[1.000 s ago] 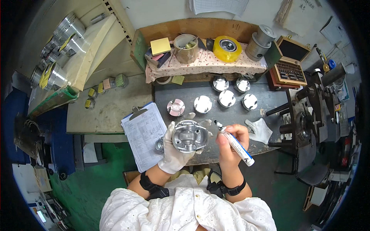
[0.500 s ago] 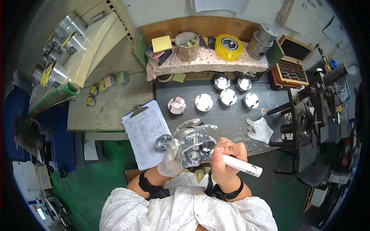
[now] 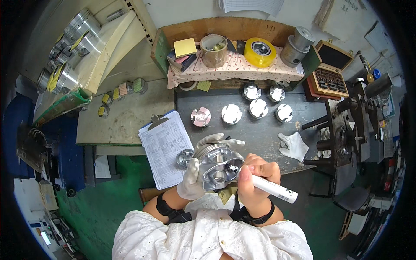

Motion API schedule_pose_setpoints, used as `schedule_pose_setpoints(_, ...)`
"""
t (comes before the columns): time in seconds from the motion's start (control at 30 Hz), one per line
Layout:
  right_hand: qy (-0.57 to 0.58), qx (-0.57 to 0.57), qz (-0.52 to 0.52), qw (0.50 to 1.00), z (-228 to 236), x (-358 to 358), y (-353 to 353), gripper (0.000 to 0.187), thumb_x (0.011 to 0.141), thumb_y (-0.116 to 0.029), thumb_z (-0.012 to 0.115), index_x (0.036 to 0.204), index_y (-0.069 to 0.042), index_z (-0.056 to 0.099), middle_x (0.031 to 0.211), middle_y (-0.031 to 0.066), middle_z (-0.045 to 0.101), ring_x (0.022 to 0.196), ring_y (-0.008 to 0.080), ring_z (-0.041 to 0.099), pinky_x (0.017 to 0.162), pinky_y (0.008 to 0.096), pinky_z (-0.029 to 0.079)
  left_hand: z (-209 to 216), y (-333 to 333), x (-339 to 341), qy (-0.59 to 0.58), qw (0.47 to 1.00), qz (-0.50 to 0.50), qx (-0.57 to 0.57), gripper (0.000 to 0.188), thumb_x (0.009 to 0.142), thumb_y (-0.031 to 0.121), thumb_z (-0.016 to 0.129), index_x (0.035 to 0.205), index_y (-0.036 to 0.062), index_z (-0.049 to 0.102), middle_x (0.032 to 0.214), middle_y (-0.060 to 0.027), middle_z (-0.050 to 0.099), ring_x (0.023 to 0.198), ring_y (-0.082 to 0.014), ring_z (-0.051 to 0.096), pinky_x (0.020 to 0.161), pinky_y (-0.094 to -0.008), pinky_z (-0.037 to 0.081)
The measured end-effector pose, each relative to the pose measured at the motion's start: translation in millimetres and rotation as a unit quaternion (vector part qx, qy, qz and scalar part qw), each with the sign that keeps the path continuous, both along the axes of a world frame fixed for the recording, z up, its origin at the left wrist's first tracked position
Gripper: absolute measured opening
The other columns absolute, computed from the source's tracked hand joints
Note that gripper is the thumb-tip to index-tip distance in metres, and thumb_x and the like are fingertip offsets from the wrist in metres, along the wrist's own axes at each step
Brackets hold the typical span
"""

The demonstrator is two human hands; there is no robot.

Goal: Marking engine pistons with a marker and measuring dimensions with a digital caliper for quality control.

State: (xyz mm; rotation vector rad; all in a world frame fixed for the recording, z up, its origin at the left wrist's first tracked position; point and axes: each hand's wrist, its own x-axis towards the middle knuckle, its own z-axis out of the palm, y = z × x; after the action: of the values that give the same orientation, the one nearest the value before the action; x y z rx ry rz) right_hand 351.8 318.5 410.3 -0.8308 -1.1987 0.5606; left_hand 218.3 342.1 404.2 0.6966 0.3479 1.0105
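Observation:
My left hand (image 3: 190,180), in a white glove, holds a shiny metal piston (image 3: 215,167) with its open underside facing me. Bare and pinched, my right hand (image 3: 255,177) grips a thick white marker pen (image 3: 274,189). The pen's tip end is at the right side of the piston's inside, where my fingers partly hide it. Just left of the gloved hand, a smaller metal part (image 3: 184,157) rests on the clipboard (image 3: 167,149), which carries a printed form.
Several pistons, such as a white-topped one (image 3: 231,114) and a pinkish one (image 3: 201,117), stand on the dark bench. A loose white glove (image 3: 293,146) lies right of them. Behind is a cloth-covered shelf (image 3: 238,67); at right stand a gauge box (image 3: 327,82) and metal fixture (image 3: 342,143).
The whole view has shifted slightly. Both hands keep hold of the piston and the marker pen, almost in the same pose.

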Motion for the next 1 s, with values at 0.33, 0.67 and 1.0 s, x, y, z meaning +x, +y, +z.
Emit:
schedule_pose_setpoints(0.33,-0.038,0.026,-0.004,0.999,5.9,-1.6,4.7,0.029,0.070,0.008,0.068,0.079,-0.004,0.043,0.059,0.0067,0.051,0.046,0.0167,0.045,0.045,0.0292,0.035,-1.1,2.3,-0.7,0.009,1.000,0.015,0.004,0.074,0.086,0.058,0.045,0.134,0.0051,0.027,0.132,-0.0266,0.041,0.115,-0.0273,0.052,0.096,-0.0373,0.044)
schedule_pose_setpoints(0.67,0.067,0.020,0.021,0.997,0.2,-2.4,4.1,0.027,0.074,0.010,0.063,0.084,-0.004,0.042,0.061,0.0073,0.051,0.048,0.0150,0.046,0.047,0.0297,0.037,6.3,0.5,3.8,0.068,0.994,0.053,-0.061,0.074,0.085,0.061,0.037,0.135,0.0057,0.032,0.123,-0.0277,0.050,0.105,-0.0345,0.057,0.091,-0.0430,0.047)
schedule_pose_setpoints(1.0,-0.027,0.006,0.004,1.000,2.8,-1.6,6.2,0.030,0.072,0.006,0.069,0.084,-0.004,0.044,0.064,0.0077,0.056,0.049,0.0159,0.050,0.047,0.0295,0.040,-5.4,1.0,1.5,0.077,0.994,0.051,-0.060,0.079,0.083,0.065,0.037,0.136,0.0062,0.032,0.124,-0.0266,0.049,0.107,-0.0354,0.055,0.093,-0.0453,0.045)
